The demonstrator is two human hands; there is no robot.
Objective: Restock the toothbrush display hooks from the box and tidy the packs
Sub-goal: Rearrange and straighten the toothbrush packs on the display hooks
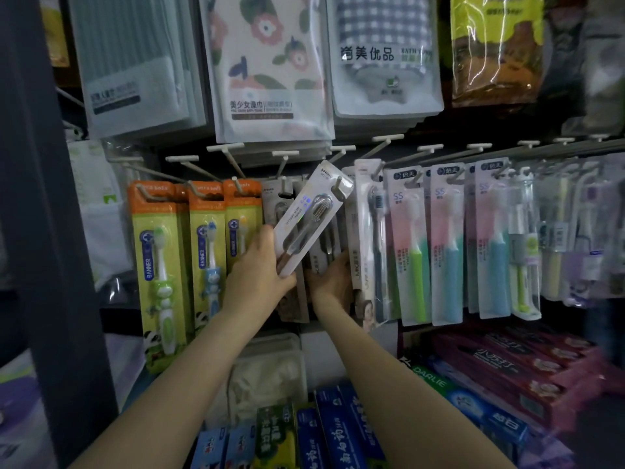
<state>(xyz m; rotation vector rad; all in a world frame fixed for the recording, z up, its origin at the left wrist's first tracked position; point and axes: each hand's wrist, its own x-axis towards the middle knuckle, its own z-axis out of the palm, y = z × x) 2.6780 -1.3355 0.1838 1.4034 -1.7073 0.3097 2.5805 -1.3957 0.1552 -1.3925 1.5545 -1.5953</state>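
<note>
My left hand (pixel 260 269) grips the lower end of a white toothbrush pack (pixel 309 214) that tilts up to the right, its hang hole at a hook tip (pixel 337 188). My right hand (pixel 333 280) reaches under the grey packs (pixel 324 245) hanging behind it and cups their lower ends from below. Whether its fingers curl round them is hidden. The hooks (pixel 233 160) run in a row across the rack. No box is in view.
Orange and green children's toothbrush packs (pixel 159 265) hang to the left, pink and blue packs (pixel 446 245) to the right. Towel bags (pixel 270 69) hang above. Toothpaste boxes (pixel 338 431) fill the shelf below. A dark rack upright (pixel 50 231) stands at the left.
</note>
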